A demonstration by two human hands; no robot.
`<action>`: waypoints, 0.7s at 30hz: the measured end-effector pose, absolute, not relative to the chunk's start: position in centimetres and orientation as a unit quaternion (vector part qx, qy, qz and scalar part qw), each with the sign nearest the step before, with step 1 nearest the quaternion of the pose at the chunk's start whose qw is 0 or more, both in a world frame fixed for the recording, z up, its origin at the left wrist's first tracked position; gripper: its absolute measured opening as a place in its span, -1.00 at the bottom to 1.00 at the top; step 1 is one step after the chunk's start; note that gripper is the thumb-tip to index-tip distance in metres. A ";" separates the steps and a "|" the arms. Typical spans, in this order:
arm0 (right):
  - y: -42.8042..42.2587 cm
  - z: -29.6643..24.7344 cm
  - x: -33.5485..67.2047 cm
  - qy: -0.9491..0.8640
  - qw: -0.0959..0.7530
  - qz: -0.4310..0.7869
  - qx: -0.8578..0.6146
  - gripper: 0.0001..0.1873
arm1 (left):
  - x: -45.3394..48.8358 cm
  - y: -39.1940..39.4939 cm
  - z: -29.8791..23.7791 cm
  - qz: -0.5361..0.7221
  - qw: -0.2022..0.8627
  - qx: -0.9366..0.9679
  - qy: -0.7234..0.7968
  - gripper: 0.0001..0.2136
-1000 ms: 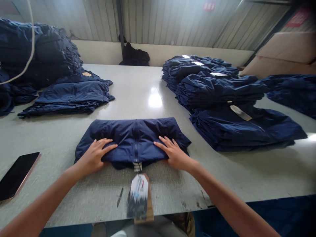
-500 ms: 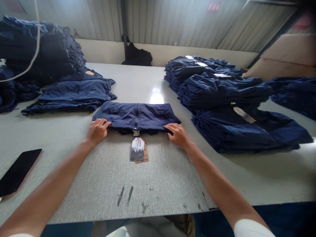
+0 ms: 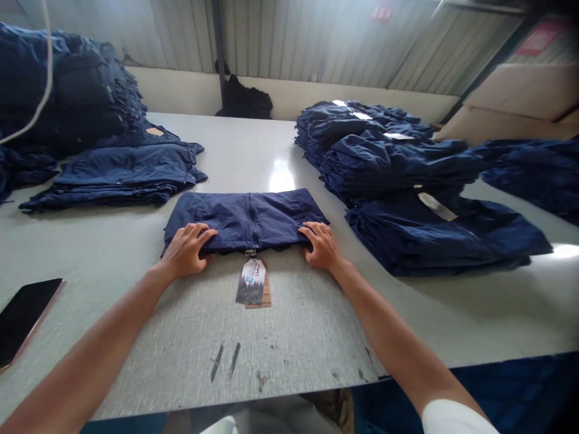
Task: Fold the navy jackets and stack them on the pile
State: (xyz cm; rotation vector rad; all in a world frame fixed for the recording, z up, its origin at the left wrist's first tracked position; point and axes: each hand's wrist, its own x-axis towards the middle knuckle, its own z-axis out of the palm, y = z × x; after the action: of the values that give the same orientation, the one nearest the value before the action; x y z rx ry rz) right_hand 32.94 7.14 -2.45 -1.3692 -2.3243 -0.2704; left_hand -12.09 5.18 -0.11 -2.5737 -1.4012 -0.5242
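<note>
Currently, my left hand (image 3: 183, 250) and right hand (image 3: 322, 246) lie apart, pressing flat on the folded navy zip jacket (image 3: 246, 220) at twelve o'clock; expect it light, soft, slippery, so grip its near edge

Off to the left of the left hand (image 3: 184, 252) there's a black smartphone (image 3: 22, 322) with a rose-gold edge lying on the tabletop (image 3: 226, 150), plus a big pile of folded navy garments (image 3: 122, 175) further up. Right of the right hand (image 3: 322, 247) sit more navy stacks (image 3: 398, 169), some with white tags. Way past both: a dark bundle (image 3: 244, 99) against a corrugated metal wall (image 3: 289, 36), cardboard sheets (image 3: 520, 96) far right, and a white cable (image 3: 45, 72) dangling top left.
</note>
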 end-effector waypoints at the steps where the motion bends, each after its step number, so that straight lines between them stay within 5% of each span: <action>1: 7.3 -2.6 32.7 -0.837 0.208 -0.092 -0.498 -0.36 | -11.9 5.4 -0.4 -0.173 0.088 -0.857 -0.476 -0.49; 11: 8.0 -1.1 30.8 -0.813 0.190 -0.008 -0.550 -0.45 | -10.9 6.9 -0.6 -0.190 0.006 -0.841 -0.506 -0.47; 18: 4.4 8.0 32.4 -0.801 0.223 0.184 -0.524 -0.78 | -12.4 3.8 10.3 -0.169 -0.176 -0.811 -0.532 -0.80; 21: 2.0 12.9 33.4 -0.809 0.198 0.247 -0.495 -0.84 | -13.5 1.5 15.8 -0.155 -0.242 -0.805 -0.519 -0.67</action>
State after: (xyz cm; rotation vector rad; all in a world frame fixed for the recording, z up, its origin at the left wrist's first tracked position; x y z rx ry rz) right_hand 33.37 2.03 12.90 -1.3867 -2.2636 0.6923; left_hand -13.50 1.53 15.76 -3.0128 -1.9417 -0.5818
